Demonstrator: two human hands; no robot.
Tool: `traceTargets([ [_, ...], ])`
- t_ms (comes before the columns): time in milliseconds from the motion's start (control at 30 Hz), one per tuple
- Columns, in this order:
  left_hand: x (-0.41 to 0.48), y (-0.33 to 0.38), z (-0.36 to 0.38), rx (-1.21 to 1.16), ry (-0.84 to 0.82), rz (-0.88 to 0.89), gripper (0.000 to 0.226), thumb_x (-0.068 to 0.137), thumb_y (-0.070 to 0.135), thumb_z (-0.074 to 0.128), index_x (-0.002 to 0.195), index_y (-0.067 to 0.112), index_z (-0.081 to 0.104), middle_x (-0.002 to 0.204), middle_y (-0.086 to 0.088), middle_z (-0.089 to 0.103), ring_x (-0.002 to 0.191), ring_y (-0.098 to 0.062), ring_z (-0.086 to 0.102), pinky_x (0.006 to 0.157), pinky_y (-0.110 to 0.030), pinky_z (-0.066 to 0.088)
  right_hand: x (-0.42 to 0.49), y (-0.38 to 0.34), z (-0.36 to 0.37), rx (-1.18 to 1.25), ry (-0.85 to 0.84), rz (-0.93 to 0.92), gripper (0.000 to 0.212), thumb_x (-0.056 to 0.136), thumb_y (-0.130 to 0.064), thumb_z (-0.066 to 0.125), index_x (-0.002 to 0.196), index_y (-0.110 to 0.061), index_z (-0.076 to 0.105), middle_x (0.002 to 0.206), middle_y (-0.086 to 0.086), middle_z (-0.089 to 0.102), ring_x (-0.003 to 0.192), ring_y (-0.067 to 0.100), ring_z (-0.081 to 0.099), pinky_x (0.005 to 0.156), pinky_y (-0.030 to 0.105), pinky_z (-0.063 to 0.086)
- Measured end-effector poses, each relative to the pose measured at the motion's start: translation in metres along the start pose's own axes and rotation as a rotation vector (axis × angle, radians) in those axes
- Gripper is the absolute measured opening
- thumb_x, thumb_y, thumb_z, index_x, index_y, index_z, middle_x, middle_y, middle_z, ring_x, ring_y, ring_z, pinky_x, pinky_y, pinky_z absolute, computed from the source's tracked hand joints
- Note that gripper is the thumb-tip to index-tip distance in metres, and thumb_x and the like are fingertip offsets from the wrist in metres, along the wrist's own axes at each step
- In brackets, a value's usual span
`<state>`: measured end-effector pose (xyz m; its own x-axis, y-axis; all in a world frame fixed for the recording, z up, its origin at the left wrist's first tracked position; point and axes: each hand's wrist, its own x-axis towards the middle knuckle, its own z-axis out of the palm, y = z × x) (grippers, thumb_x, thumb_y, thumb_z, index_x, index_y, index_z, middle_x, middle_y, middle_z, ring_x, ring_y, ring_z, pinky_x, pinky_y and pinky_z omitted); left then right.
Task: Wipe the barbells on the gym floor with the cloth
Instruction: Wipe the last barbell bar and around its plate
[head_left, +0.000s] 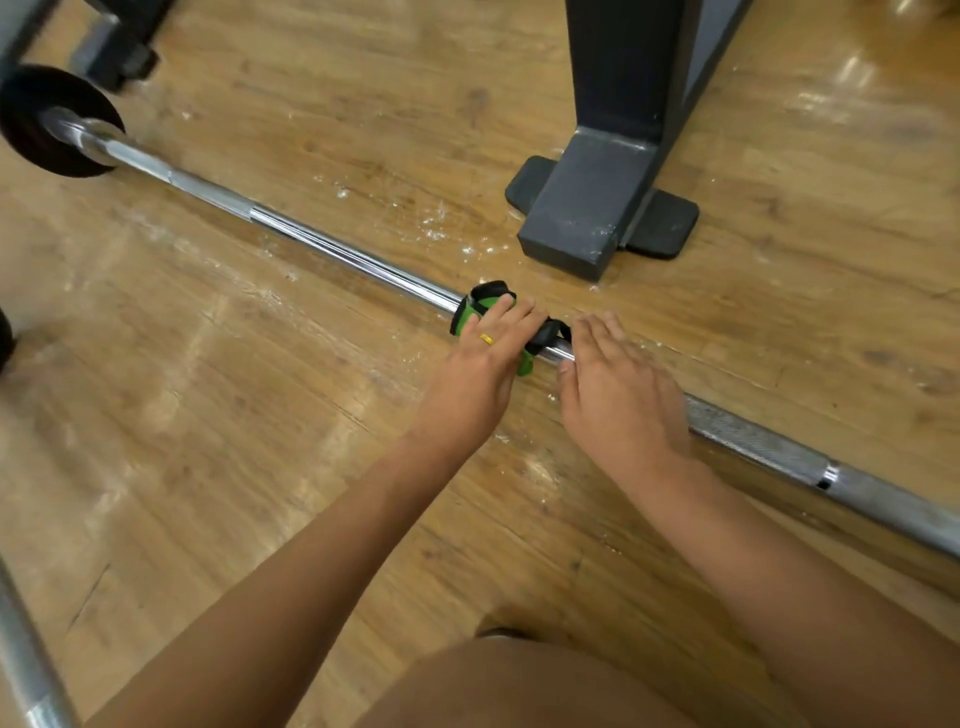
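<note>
A long chrome barbell lies slantwise on the wooden gym floor, from a black weight plate at the upper left down to the right edge. A green and black cloth is bunched around the bar near its middle. My left hand lies on top of this cloth, fingers stretched over it and pressing it onto the bar. Just to its right, my right hand rests flat on the bar with fingers straight, its thumb touching the steel. The bar under both hands is hidden.
A dark grey machine post with a rubber foot stands just beyond the bar. A second chrome bar crosses the lower left corner. My knee fills the bottom. White chalk dust speckles the floor.
</note>
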<state>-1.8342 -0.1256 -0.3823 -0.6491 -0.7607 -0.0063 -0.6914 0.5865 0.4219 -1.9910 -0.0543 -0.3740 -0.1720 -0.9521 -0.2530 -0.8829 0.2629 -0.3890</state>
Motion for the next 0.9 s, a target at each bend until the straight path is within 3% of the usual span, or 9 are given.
traceTargets([
  [233,0.010,0.006,0.012,-0.085,0.082,-0.098,0.051,0.101,-0.002,0.044,0.149,0.015,0.047,0.154,-0.002,0.047,0.151,-0.019,0.027,0.124,-0.043,0.016,0.003,0.002,-0.006,0.012,-0.009,0.005,0.056,0.106,-0.034,0.031,0.157,-0.012,0.027,0.163,0.003,0.029,0.153,0.015,0.019,0.117,0.033,0.031],
  [400,0.012,0.012,0.016,-0.070,0.056,0.065,0.058,0.095,-0.011,0.050,0.148,0.012,0.047,0.151,-0.005,0.050,0.148,-0.023,0.033,0.121,-0.046,0.021,0.008,0.005,-0.010,0.038,-0.004,0.019,0.055,0.105,-0.032,0.033,0.156,-0.011,0.033,0.162,0.003,0.032,0.153,0.013,0.018,0.116,0.032,0.032],
  [600,0.035,0.004,0.012,-0.107,0.174,-0.187,0.049,0.101,-0.001,0.041,0.147,0.016,0.048,0.147,-0.004,0.054,0.149,-0.023,0.032,0.123,-0.051,0.022,0.016,0.010,-0.012,0.034,-0.017,0.024,0.056,0.105,-0.036,0.031,0.156,-0.012,0.033,0.161,0.003,0.034,0.153,0.015,0.019,0.115,0.035,0.033],
  [733,0.025,0.002,0.014,-0.079,0.097,-0.049,0.056,0.099,-0.007,0.044,0.149,0.018,0.045,0.155,-0.001,0.046,0.151,-0.022,0.028,0.123,-0.044,0.020,0.022,0.014,-0.016,0.035,-0.028,0.028,0.055,0.105,-0.036,0.032,0.154,-0.011,0.036,0.160,0.002,0.037,0.152,0.015,0.021,0.113,0.035,0.035],
  [900,0.056,-0.016,-0.010,-0.053,0.143,-0.211,0.047,0.100,-0.005,0.041,0.142,0.015,0.051,0.145,-0.009,0.055,0.149,-0.029,0.030,0.113,-0.056,0.038,0.028,0.020,-0.025,0.036,-0.054,0.034,0.055,0.107,-0.039,0.030,0.154,-0.012,0.036,0.160,0.005,0.035,0.153,0.019,0.021,0.113,0.041,0.036],
])
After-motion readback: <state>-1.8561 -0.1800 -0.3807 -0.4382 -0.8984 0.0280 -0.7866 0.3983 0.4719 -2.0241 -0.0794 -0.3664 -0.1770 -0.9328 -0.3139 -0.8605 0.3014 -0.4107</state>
